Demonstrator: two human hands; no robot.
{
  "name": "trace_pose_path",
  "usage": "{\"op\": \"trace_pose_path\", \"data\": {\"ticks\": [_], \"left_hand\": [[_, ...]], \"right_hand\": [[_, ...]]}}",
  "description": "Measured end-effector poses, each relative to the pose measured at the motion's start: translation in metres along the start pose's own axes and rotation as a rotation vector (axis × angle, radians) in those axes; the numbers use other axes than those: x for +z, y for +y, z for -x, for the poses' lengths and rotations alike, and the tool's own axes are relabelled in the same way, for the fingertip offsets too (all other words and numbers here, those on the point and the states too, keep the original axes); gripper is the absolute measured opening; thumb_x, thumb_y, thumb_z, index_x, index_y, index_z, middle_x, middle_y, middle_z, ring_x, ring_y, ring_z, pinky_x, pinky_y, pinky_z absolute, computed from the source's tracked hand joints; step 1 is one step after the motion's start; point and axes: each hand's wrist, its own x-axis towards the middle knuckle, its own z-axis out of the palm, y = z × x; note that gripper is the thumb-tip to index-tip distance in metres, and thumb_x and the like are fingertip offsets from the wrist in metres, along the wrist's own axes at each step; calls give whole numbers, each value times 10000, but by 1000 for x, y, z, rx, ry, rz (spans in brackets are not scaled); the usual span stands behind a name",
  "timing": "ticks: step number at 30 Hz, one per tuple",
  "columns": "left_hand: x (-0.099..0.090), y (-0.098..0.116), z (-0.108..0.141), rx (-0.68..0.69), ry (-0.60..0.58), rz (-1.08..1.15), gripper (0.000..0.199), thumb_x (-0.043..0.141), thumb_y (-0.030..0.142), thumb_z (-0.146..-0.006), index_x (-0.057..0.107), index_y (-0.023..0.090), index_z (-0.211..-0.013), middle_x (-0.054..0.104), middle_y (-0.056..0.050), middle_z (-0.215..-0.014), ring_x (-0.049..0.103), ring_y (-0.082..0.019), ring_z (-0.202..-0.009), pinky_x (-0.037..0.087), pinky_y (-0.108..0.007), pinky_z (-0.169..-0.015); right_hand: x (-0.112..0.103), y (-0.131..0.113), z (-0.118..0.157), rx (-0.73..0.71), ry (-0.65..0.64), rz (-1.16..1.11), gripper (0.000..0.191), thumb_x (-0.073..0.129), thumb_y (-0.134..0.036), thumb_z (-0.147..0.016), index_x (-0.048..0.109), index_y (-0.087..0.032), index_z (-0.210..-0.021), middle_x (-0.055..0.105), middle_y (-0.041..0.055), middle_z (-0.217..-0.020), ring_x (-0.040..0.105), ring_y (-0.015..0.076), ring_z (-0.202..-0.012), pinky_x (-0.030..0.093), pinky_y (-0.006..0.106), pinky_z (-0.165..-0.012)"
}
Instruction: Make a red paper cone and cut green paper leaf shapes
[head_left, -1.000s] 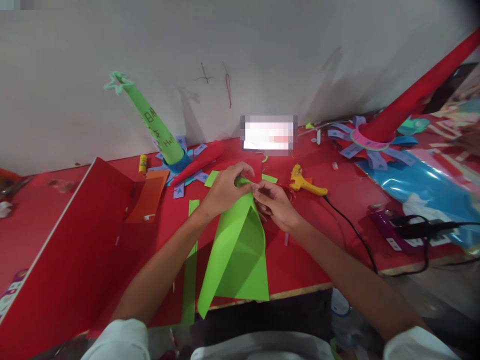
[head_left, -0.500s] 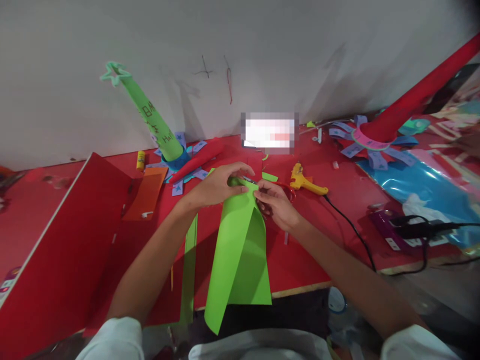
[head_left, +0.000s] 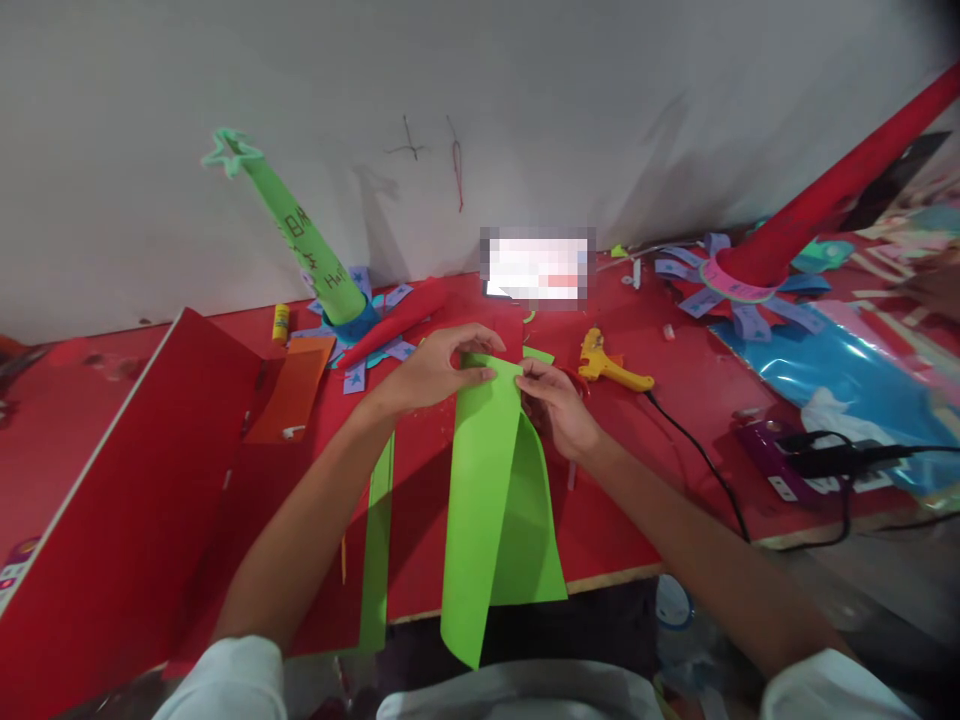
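A bright green sheet of paper (head_left: pixel 480 500) is curled into a loose roll in front of me, its lower end hanging past the table's front edge. At its upper left, my left hand (head_left: pixel 454 368) pinches the rim between thumb and fingers. My right hand (head_left: pixel 559 400) grips the upper right corner, thumb in front. Below that corner the sheet's other side flares out. Beyond my right hand lie a red-handled tool (head_left: pixel 576 380), mostly hidden, and a yellow glue gun (head_left: pixel 611 365) with a black cord.
A green cone (head_left: pixel 300 235) with a star top leans at the back left, by a glue stick (head_left: pixel 280 323). Back right is a red cone (head_left: pixel 840 190). A red board (head_left: pixel 112 500) stands on the left. A power strip (head_left: pixel 795 465) lies right. The phone-like screen (head_left: pixel 536 268) is blurred.
The green sheet's lower end has swung to the right, and its top edge now lies flatter and wider between my hands. Both hands have stayed nearly in place.
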Motion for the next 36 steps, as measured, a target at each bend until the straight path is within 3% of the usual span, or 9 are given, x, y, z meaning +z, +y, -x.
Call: {"op": "trace_pose_path", "data": {"ticks": [11, 16, 22, 28, 33, 36], "left_hand": [[4, -13, -4, -68, 78, 28, 288, 836, 383, -760, 678, 196, -913, 702, -45, -995, 633, -169, -898, 515, -316, -824], [3, -19, -6, -51, 94, 16, 282, 822, 374, -770, 702, 206, -962, 738, -63, -1064, 667, -190, -970, 533, -345, -892], [-6, -24, -4, -67, 4, 129, 360, 851, 342, -753, 722, 216, -1064, 745, -95, -1186, 693, -226, -1120, 559, -357, -951], [-3, -28, -5, -84, 46, 115, 307, 810, 310, -766, 694, 199, -1028, 713, -71, -1103, 674, -181, -994, 552, -320, -870], [0, -25, -6, -52, 52, 87, 313, 803, 318, -753, 683, 196, -1015, 693, -54, -1050, 654, -169, -958, 545, -321, -885], [-1, -23, -5, -71, 53, 98, 336, 821, 352, -755, 678, 201, -1019, 694, -59, -1083, 657, -171, -964, 545, -318, -872]], "right_hand": [[1, 0, -4, 52, 82, -58, 380, 868, -408, -688, 534, -229, -719, 485, -80, -586, 439, 85, -453, 259, 223, -392], [0, 5, -5, 49, 131, -52, 348, 833, -376, -700, 514, -237, -727, 489, -83, -588, 443, 90, -462, 273, 229, -398], [-3, 7, -7, -121, 167, 131, 310, 778, -405, -786, 519, -243, -734, 463, -68, -630, 435, 108, -546, 335, 241, -489], [-4, 14, -9, -184, 310, 161, 413, 844, -594, -728, 627, -262, -840, 610, -10, -818, 584, 171, -785, 493, 282, -682], [3, 15, -6, -134, 134, 181, 412, 848, -620, -772, 692, -250, -866, 647, -1, -815, 573, 170, -727, 481, 288, -641], [7, 13, -5, -135, 133, 166, 420, 850, -620, -771, 695, -237, -848, 622, -14, -771, 532, 152, -675, 446, 273, -603]]}}
